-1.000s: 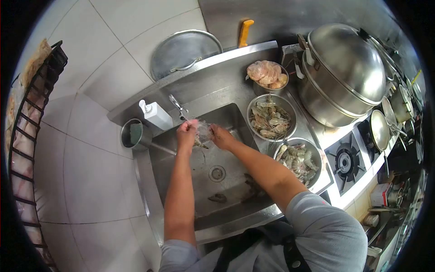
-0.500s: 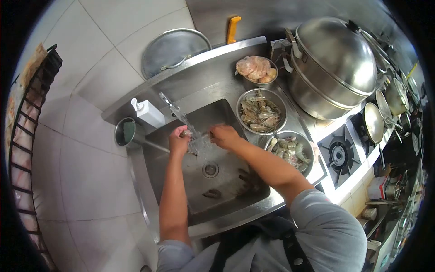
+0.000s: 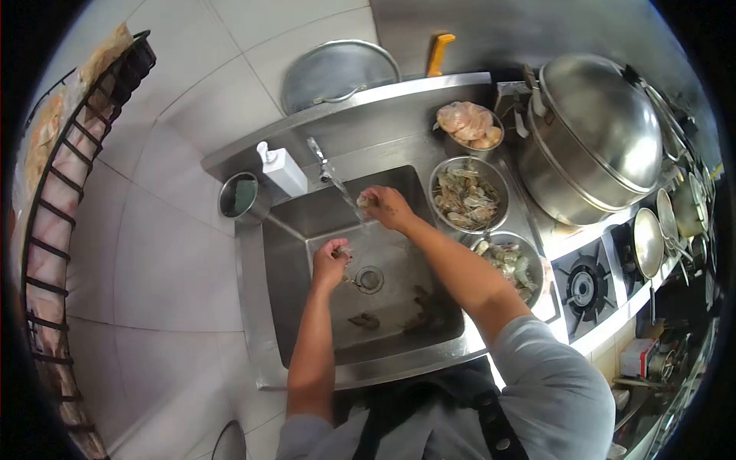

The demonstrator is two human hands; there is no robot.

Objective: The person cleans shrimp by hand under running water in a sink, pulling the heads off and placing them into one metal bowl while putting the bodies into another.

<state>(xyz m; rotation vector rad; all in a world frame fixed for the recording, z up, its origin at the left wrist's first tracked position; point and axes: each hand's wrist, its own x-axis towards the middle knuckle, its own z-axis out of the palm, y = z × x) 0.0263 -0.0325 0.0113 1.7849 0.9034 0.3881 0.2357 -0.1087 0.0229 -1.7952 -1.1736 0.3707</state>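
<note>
My left hand (image 3: 330,266) is over the sink (image 3: 291,322), its fingers closed around a shrimp piece (image 3: 344,252) with thin dark parts hanging below. Higher up, by the running tap (image 3: 326,170), my right hand (image 3: 387,208) pinches a pale piece of shrimp (image 3: 363,201) at the water stream. The two hands are apart. On the sink floor lie a dark unpeeled shrimp (image 3: 365,320) and several more (image 3: 418,310) near the right side. A bowl of shrimp heads and shells (image 3: 469,195) and a bowl of greyish shrimp (image 3: 509,262) stand right of the sink.
Behind the shell bowl is a pot of pale raw meat (image 3: 469,125). A large lidded steamer (image 3: 586,138) and a gas burner (image 3: 583,285) are at the right. Left of the tap stand a white soap bottle (image 3: 284,170) and a metal pot (image 3: 244,198) holding a green pad.
My hands have moved apart: the right one up to the tap stream, the left one lower and nearer the drain. The whole view has shifted slightly.
</note>
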